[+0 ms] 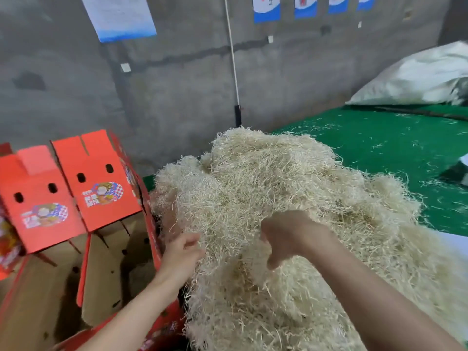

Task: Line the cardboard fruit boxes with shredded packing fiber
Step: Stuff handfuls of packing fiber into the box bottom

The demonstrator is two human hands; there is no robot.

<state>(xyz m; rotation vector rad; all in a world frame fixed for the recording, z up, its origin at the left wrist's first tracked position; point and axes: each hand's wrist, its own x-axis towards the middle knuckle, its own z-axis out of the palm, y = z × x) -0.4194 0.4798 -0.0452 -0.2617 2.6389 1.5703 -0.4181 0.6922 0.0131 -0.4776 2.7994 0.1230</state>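
Shredded packing fiber (278, 173) heaped on green tabletop (379, 138); left grip (181, 252) and right grip (291, 239) each clutching strands; red fruit boxes (101, 178) alongside.

1 head-worn view, forward and down, near the fiber pile (278, 188)

The packing fiber (278, 198) is pale, thin and stringy, rough and matt. The fruit boxes (101, 178) are cardboard: smooth printed red outside, plain brown and matt inside. The table cover (379, 148) looks like green felt cloth. The wall (177, 84) is rough grey concrete.
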